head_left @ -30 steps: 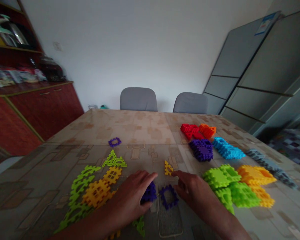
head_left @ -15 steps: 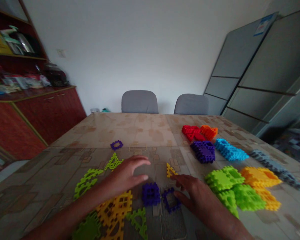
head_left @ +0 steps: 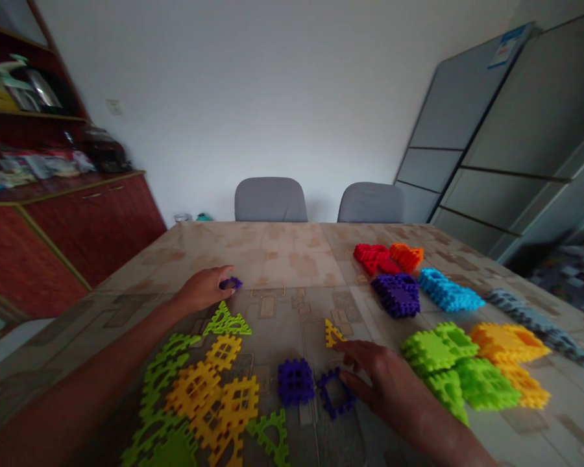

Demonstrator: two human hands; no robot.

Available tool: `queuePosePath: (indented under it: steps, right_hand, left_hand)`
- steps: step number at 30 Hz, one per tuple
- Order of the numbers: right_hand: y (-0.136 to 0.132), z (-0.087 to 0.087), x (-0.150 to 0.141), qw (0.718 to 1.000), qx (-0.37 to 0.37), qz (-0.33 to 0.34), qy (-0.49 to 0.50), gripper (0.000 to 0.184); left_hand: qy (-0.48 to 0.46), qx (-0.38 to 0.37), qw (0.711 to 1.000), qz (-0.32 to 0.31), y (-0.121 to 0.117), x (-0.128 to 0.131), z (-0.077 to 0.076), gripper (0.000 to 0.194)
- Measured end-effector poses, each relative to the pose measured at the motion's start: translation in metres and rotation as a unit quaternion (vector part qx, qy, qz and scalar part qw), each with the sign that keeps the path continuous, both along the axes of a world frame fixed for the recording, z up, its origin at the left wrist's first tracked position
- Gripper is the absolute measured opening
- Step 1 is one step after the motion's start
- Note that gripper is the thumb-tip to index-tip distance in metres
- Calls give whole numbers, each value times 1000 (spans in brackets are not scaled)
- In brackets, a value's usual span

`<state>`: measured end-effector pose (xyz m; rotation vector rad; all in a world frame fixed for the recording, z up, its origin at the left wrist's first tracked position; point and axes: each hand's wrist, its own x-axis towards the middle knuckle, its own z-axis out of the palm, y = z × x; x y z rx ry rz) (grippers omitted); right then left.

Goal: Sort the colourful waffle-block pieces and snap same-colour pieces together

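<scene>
The small purple frame (head_left: 238, 284) lies flat on the counter (head_left: 292, 246), just past the light green triangles (head_left: 222, 324). The left hand (head_left: 200, 290) is nearer to it. Its grip is spread around the frame's left end; I can't tell if it pinches. The frame looks longest side to side, and its free end points right. The right hand (head_left: 383, 379), thumb and finger apart, is by the yellow triangle (head_left: 329, 336).

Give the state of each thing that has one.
Left hand, curled at far purple frame; grip unclear
Far purple frame, partly hidden
Right hand, index extended to yellow triangle, thumb apart
Yellow triangle, lying flat
Near purple frame, lying flat
Red cabinet doors, shut
</scene>
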<state>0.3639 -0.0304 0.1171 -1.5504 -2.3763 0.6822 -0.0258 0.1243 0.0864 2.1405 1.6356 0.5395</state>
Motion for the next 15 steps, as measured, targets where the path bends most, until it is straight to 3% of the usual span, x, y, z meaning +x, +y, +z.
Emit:
queuePosePath:
  steps: [3,5,7,10,12,15]
  right_hand:
    - [-1,2,0,1000,16,-3,13,37]
    - [-1,2,-2,999,25,-1,20,37]
    - [0,3,-2,999,26,0,20,37]
    - [2,3,-2,999,29,-7,18,37]
    - [2,2,-1,999,30,-6,22,36]
    - [2,1,0,999,32,-6,27,34]
  left_hand:
    - [-16,-20,997,-76,-7,24,3,38]
    - [-29,-23,990,-133,-16,48,6,53]
    - [-36,-25,979,-200,-26,73,10,71]
    - [-30,-39,957,-287,-37,101,15,78]
    - [-22,-40,950,-309,-40,109,16,73]
    - [-8,-18,962,-274,-42,110,12,61]
